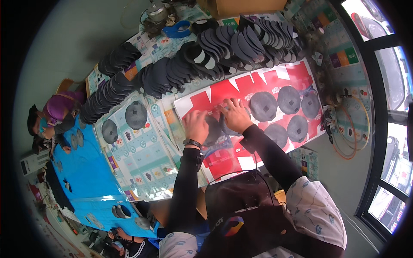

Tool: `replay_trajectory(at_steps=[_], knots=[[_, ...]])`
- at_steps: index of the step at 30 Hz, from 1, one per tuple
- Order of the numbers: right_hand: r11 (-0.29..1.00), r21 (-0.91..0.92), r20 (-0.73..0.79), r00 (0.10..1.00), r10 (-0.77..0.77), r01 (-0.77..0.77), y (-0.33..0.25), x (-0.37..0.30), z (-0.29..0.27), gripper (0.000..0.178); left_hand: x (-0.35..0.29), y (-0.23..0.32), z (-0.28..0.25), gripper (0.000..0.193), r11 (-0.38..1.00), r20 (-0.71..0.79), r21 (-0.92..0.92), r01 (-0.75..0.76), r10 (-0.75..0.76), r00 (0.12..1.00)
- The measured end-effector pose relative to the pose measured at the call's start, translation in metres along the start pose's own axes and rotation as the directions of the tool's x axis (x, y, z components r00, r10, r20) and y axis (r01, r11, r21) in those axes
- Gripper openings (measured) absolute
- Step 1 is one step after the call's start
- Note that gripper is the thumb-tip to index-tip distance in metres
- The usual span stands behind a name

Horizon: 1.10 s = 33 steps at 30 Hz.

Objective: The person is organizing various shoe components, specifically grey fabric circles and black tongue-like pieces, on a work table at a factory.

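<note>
left hand (195,124): flat on a dark grey round piece (214,129), fingers spread and pressing down, not gripping anything as far as i can see. black watch strap on the wrist.
right hand (234,115): right next to the left one, fingers splayed out, fingertips on the top edge of that same piece. open, pressing, not wrapped around it.
dark grey round piece: lying on the red and white printed sheet (241,92), near its left half, mostly covered by both hands.
laid-out rounds (282,112): six more of the same grey pieces in two loose rows on the sheet, to the right of the hands, each with a darker square patch in the middle.
stacks (241,43): long overlapping rows of dark pieces along the far edge of the table, curving off to the left.
pale printed sheet (137,150): left of the red one, two grey rounds sitting on it.
blue tape roll (177,29): far end, beside a metal pot.
other person (53,116): at the left, purple top, working at a blue sheet (81,172).
</note>
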State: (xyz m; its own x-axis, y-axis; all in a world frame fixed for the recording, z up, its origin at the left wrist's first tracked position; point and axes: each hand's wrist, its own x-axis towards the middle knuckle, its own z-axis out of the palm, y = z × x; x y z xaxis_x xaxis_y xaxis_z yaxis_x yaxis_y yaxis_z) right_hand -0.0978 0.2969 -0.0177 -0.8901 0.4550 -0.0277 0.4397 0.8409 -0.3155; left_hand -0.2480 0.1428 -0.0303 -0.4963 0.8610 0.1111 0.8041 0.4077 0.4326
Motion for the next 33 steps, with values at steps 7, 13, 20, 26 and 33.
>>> replay_trajectory(at_steps=[7,13,20,26,33], knots=[[0.979,-0.191,0.089,0.994,-0.055,0.071,0.017,0.0,0.01,0.033,-0.107,-0.026,0.03,0.024,0.578,0.005,-0.392,0.716,-0.777,0.63],[0.96,-0.242,0.096,0.988,-0.12,0.14,0.02,0.014,0.019,0.028,-0.146,0.032,0.042,0.024,-0.343,0.608,-0.708,0.618,-0.741,0.285],[0.949,-0.244,0.2,0.968,-0.153,0.2,0.017,0.03,0.016,0.025,-0.138,0.042,0.041,0.017,-0.599,0.683,-0.686,0.413,-0.725,0.082],[0.953,-0.233,0.158,0.975,-0.158,0.192,0.025,0.035,0.023,0.023,-0.131,0.038,0.061,0.017,-0.559,0.639,-0.684,0.468,-0.769,0.016],[0.94,-0.216,0.193,0.955,-0.223,0.263,0.002,0.046,0.024,0.019,-0.173,-0.022,0.11,0.032,-0.039,0.301,-0.554,0.832,-0.941,0.156]])
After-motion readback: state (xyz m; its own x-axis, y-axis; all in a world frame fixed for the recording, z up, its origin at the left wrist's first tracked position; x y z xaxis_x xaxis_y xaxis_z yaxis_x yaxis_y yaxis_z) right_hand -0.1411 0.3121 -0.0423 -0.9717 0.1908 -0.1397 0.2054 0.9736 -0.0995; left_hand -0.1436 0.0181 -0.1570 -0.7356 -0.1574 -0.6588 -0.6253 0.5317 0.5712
